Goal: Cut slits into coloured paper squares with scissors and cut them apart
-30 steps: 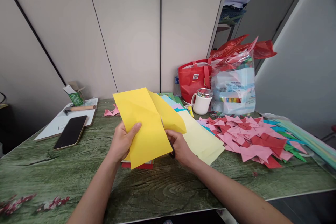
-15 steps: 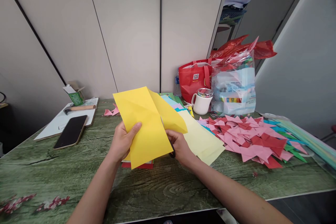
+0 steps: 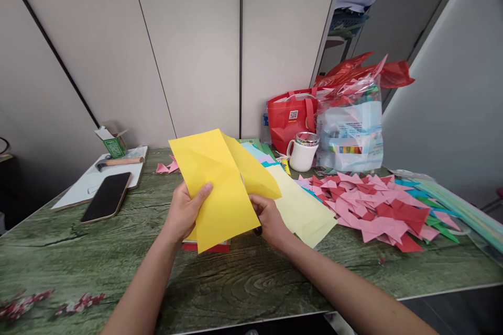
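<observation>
Paper (image 3: 222, 196) — long axis pointing away, slightly leftward — pinched by left hand (image 3: 186, 210); right hand (image 3: 271, 220) grips dark handle (image 3: 258, 231).

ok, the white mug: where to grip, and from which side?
Probably best by the handle, coming from the front left. The white mug stands upright with that loop facing left; the plastic bag crowds its right and the red bag backs it. Mind the yellow tube below the loop.
</observation>
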`<action>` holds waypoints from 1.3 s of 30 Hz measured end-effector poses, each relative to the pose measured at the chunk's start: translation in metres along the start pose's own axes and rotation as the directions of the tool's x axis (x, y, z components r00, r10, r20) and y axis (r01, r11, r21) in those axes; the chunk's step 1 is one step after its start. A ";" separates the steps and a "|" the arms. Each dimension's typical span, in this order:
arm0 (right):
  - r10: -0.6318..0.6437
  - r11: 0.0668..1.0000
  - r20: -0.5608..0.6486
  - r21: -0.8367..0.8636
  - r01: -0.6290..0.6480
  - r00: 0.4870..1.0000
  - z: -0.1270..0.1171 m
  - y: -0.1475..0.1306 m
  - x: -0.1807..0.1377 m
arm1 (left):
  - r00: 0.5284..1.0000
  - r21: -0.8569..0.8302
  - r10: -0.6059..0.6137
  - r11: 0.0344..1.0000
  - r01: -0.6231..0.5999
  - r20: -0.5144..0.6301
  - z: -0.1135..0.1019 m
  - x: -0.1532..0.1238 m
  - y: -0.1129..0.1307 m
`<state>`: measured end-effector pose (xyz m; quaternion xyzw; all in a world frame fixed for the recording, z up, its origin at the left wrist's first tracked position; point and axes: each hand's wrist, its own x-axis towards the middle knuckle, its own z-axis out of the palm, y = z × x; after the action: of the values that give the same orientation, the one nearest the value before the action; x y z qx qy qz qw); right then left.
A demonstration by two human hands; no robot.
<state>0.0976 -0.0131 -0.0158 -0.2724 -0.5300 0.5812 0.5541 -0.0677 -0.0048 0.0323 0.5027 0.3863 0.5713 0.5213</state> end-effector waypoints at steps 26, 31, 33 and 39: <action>-0.001 0.999 0.015 0.040 0.000 1.000 0.001 -0.007 0.000 | 0.992 0.025 -0.105 0.994 0.103 0.065 0.002 -0.003 0.004; 0.002 0.999 0.020 0.040 -0.002 1.000 0.000 -0.007 0.000 | 0.991 0.016 -0.114 0.993 0.113 0.072 0.002 -0.003 0.005; 0.003 1.000 0.017 0.030 -0.004 1.000 0.000 -0.008 0.000 | 0.991 0.016 -0.113 0.994 0.112 0.076 0.002 -0.003 0.005; -0.001 1.000 0.007 0.015 0.001 1.000 0.000 -0.008 -0.001 | 0.991 0.027 -0.112 0.994 0.110 0.071 0.002 -0.004 0.006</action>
<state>0.1003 -0.0150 -0.0089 -0.2660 -0.5276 0.5858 0.5548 -0.0669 -0.0096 0.0376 0.5070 0.4010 0.5182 0.5600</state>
